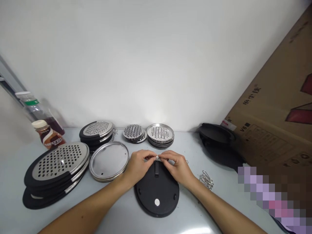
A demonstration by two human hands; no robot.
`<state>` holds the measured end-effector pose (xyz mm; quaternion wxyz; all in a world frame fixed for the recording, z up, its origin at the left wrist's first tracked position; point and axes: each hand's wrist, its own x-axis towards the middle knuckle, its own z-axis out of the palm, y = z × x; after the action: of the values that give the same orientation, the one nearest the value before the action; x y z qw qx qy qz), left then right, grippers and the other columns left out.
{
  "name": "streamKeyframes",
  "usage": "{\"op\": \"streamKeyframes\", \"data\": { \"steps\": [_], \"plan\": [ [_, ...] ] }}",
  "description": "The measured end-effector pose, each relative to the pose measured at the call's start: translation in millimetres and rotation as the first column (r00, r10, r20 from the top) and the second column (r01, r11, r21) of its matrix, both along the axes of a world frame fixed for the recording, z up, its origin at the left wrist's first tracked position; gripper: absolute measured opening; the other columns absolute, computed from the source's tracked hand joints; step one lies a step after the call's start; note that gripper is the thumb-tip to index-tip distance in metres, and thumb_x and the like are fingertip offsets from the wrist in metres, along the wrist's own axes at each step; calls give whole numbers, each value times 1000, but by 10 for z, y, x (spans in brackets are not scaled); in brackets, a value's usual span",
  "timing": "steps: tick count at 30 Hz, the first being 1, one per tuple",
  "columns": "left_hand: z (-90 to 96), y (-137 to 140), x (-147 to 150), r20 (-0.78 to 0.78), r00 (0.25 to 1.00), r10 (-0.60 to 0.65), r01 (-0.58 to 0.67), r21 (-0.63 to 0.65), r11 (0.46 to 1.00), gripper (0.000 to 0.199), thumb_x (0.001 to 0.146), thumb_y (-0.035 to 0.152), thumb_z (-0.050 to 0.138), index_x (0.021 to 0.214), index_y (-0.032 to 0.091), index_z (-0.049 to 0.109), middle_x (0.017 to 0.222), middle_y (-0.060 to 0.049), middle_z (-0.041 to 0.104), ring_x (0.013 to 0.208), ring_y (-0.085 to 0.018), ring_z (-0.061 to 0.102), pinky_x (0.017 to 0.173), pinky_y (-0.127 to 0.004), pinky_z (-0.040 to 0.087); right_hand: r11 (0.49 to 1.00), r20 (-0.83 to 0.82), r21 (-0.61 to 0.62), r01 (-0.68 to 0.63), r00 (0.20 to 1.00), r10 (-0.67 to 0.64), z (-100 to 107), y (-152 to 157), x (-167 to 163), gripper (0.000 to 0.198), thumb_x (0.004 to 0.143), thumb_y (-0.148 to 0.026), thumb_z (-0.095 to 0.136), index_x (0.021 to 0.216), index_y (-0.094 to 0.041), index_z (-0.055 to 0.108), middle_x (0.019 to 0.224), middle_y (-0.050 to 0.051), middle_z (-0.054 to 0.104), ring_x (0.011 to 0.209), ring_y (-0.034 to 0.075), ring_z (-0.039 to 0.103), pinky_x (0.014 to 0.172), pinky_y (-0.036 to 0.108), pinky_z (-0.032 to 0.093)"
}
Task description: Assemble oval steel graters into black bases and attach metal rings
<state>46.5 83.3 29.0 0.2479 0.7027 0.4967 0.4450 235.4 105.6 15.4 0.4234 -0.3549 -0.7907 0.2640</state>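
A black oval plate lies in front of me, with a raised strip near its far end, small dark pegs at the sides and a white round spot near its close end. Over its far edge, my left hand and my right hand meet. Thumb and fingers of both are pinched on a small shiny metal wire piece, mostly hidden by the fingertips. Right of my right hand sits a small heap of bent wire hooks. Round metal rings or lids are stacked beside my left hand.
Black-rimmed graters are stacked at the left, with more graters behind. Round grater discs and rimmed discs stand by the wall. Bottles are far left. Black plates lean near a cardboard box.
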Motion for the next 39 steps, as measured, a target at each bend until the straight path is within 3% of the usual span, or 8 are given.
{"op": "streamKeyframes", "data": {
  "steps": [10, 20, 27, 39],
  "plan": [
    [-68, -49, -54, -167, 986, -20, 34, 81, 996, 18, 85, 16, 60, 92, 26, 74, 90, -2, 75, 86, -20, 66, 83, -31, 48, 993, 82, 113, 39, 995, -48, -22, -96, -29, 23, 84, -9, 55, 90, -23, 72, 85, 5, 71, 85, 21, 62, 78, 37, 52],
    [-133, -24, -79, -242, 970, 10, 25, 141, 990, 17, 84, 11, 61, 92, 22, 72, 90, -1, 74, 86, -18, 66, 82, -31, 50, 994, 82, 103, 22, 996, -31, -70, -60, -30, 27, 79, -2, 54, 88, -21, 71, 84, 4, 70, 86, 20, 59, 79, 36, 50],
    [-92, -163, -102, -409, 912, -36, 110, 158, 981, 31, 88, 9, 57, 114, 24, 66, 100, -2, 71, 94, -19, 61, 87, -35, 51, 993, 81, 119, 15, 996, -25, -92, -62, -43, 27, 78, -1, 54, 85, -21, 71, 82, 4, 69, 84, 20, 58, 77, 35, 50],
    [-108, -197, -80, -435, 899, -46, 127, 159, 979, 32, 90, 8, 54, 117, 21, 66, 104, -5, 68, 96, -19, 59, 89, -37, 53, 988, 82, 153, -6, 997, -7, -109, -50, -56, 29, 79, -1, 54, 88, -21, 73, 81, 5, 68, 83, 20, 57, 75, 35, 50]
  ]
}}
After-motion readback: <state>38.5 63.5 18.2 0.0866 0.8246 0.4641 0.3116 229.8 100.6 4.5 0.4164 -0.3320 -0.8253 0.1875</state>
